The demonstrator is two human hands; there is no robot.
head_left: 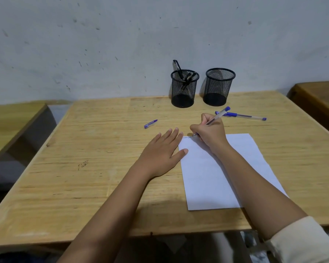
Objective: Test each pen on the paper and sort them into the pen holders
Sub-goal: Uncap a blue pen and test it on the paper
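Note:
My right hand (210, 132) grips a clear pen with a blue end (219, 115), its tip touching the top left corner of a white sheet of paper (217, 177), beside a short line of scribbles. My left hand (162, 154) lies flat on the table with fingers spread, its thumb on the paper's left edge. A blue pen cap (150, 123) lies loose to the left. Another capped blue pen (243, 116) lies behind my right hand. Two black mesh pen holders stand at the back: the left one (183, 92) contains dark pens, the right one (217, 88) looks empty.
The wooden table (84, 149) stands against a scuffed grey wall. Another wooden table (10, 118) is to the left, across a gap, and a darker one (319, 99) at the right.

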